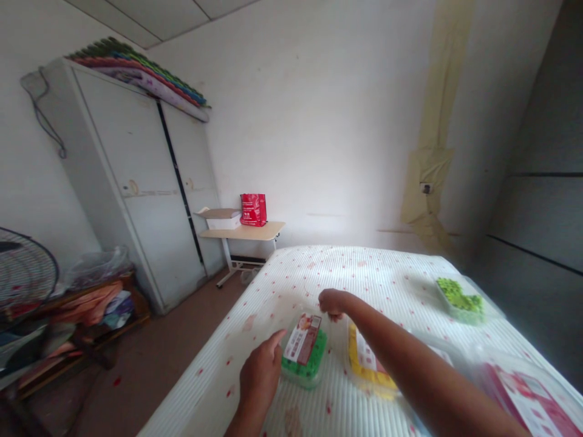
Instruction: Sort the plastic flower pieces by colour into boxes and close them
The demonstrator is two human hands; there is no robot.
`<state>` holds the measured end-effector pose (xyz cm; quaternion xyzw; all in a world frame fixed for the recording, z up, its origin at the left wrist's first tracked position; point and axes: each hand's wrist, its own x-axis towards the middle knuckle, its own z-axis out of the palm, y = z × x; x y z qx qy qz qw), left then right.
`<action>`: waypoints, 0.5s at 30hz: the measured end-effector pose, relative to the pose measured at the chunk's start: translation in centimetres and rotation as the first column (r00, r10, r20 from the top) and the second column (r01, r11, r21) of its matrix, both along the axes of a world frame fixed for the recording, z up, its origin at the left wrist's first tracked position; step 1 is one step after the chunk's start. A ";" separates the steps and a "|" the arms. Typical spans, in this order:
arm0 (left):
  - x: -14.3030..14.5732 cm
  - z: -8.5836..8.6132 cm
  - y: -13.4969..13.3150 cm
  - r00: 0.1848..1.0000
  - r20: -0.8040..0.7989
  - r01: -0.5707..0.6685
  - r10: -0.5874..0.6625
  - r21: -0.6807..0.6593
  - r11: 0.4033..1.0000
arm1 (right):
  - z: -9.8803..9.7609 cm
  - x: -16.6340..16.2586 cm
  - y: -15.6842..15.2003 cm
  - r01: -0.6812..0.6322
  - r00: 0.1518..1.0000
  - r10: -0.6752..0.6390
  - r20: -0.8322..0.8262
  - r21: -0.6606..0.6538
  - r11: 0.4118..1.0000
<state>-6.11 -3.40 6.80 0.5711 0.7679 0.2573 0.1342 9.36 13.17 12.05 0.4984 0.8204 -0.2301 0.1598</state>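
A clear plastic box holding small green pieces sits on the bed in front of me, with a white and dark red label across its lid. My left hand is at its left side, one digit stretched out towards the lid's edge and the other fingers partly hidden. At the far right corner of the box is my right hand, its fingers curled together; whatever is between them is hidden. Beside my right forearm, a similar box with yellow contents is partly covered by the arm.
An uncovered box of light green pieces stands at the bed's right side. Another box with a pink label lies near right. The bed has a striped, ribbed cover. Beyond it are a small table, a red bag and a cabinet.
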 end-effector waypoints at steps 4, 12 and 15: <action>0.5 0.8 -0.2 0.995 -0.100 0.028 -0.026 0.027 0.999 | -0.2 -0.2 0.1 0.016 1.000 -0.016 -0.011 -0.023 1.000; 2.2 1.4 -0.4 0.992 -0.120 0.038 -0.049 -0.096 0.995 | 0.2 0.0 -0.1 0.070 0.996 -0.076 -0.052 -0.104 0.992; 2.6 0.8 -0.7 0.992 -0.118 0.026 -0.036 -0.087 0.996 | 0.1 0.0 -0.2 0.092 0.994 -0.100 -0.041 -0.150 0.984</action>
